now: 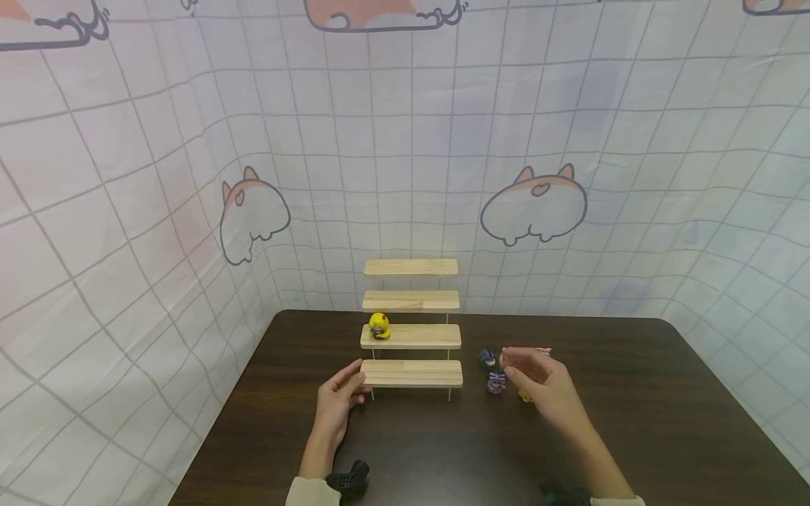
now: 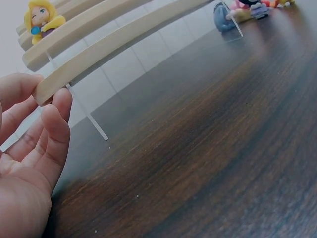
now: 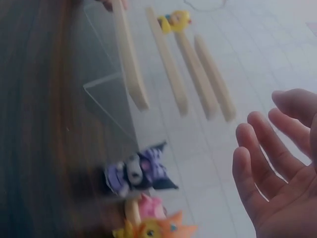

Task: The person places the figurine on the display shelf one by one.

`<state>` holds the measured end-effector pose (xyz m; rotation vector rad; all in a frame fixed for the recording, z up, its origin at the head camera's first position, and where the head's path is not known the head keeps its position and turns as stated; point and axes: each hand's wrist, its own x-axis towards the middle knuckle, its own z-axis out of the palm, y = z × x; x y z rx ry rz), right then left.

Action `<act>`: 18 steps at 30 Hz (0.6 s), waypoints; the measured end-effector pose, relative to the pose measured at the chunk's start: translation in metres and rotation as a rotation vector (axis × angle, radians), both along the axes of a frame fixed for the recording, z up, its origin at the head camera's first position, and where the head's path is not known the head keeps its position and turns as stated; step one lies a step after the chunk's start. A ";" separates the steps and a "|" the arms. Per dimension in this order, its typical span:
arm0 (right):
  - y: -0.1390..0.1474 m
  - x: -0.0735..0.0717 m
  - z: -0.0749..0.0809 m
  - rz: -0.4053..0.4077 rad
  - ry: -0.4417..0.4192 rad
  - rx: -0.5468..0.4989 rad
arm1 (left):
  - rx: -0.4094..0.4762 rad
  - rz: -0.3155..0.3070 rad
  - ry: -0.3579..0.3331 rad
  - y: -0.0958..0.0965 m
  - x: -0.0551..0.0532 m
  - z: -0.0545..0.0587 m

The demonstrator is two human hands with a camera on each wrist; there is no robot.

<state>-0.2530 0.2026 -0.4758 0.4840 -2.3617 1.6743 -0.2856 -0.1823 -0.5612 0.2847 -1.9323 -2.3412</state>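
A stepped wooden display stand (image 1: 411, 374) has several pale shelves on thin clear supports. My left hand (image 1: 335, 402) grips the left end of its lowest shelf, thumb and fingers pinching the board's edge. On the shelf above sits a yellow-haired figurine (image 1: 380, 327), also visible in the left wrist view. To the right of the stand, my right hand (image 1: 549, 386) hovers over a small group of figurines, fingers loosely bent and holding nothing. Nearest it are a purple-and-black figurine (image 3: 138, 171), a dark blue figurine (image 1: 487, 358) and an orange-and-yellow figurine (image 3: 163, 229), partly covered by the hand in the head view.
Everything stands on a dark wood-grain table (image 1: 633, 393). Behind it and at both sides hangs a white grid-patterned cloth (image 1: 411, 176) with cartoon animal drawings. A black strap device (image 1: 351, 478) sits at the left wrist.
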 end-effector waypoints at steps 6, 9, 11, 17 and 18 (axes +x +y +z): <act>0.019 -0.001 0.002 -0.051 -0.010 0.021 | -0.005 0.003 -0.009 0.001 0.000 -0.001; 0.027 -0.001 0.002 -0.092 -0.007 0.060 | 0.005 0.001 -0.016 0.000 0.000 -0.001; 0.031 -0.001 0.002 -0.104 -0.013 0.067 | 0.010 -0.002 -0.014 0.000 0.000 0.000; 0.045 -0.004 0.000 -0.105 0.012 0.089 | 0.011 -0.006 -0.001 -0.001 0.000 -0.001; 0.047 -0.005 -0.001 -0.101 0.019 0.091 | 0.010 -0.005 -0.001 -0.001 -0.001 -0.001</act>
